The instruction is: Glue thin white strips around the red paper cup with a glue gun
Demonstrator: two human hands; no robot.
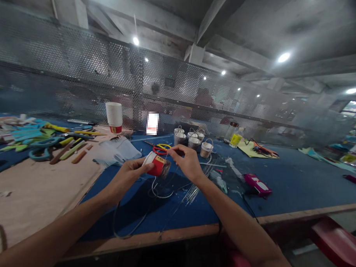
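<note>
Above the blue surface [284,178], your left hand [132,169] clamps a tilted red-and-white paper cup [158,165] partly covered in grey-brown cord [165,169], your right hand [187,162] pinched together just beside it, apparently mid-wrapping, where the next move calls for even tension.

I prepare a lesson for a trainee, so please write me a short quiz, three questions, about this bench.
1. Which hand holds the tilted red-and-white cup?
2. True or false: in the picture, the tall cup stack stands to the right of the small handled cups.
3. Fill in the colour: the magenta device lies on the ____ tabletop.

Key:
1. The left hand.
2. False; the tall cup stack stands to the left of the small handled cups.
3. Blue.
</note>
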